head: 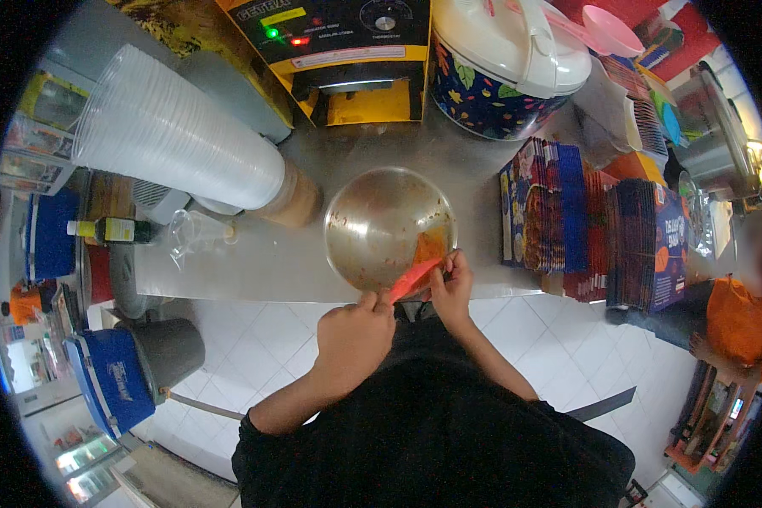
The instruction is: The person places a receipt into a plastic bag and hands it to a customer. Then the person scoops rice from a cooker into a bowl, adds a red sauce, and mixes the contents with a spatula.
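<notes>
A round stainless steel bowl (381, 219) stands near the front edge of a metal worktop (476, 254), its inside smeared with reddish-orange bits and sauce. Across its near rim lies a flat, bright red-orange thing (413, 279), perhaps a plastic spatula or a bag; which one I cannot tell. My left hand (355, 330) grips its lower left end. At its upper right end the fingers of my right hand (452, 286) pinch it. Behind it, an orange-brown patch (430, 246) shows on the bowl's right inner wall.
Left of the bowl lean tall stacked clear plastic cups (184, 133), with a small bottle (119, 230) farther left. Behind stand a yellow-black machine (362, 70) and a patterned rice container (501, 82). Folded printed boxes (543, 209) stand at the right. A person's orange garment (740, 320) shows far right.
</notes>
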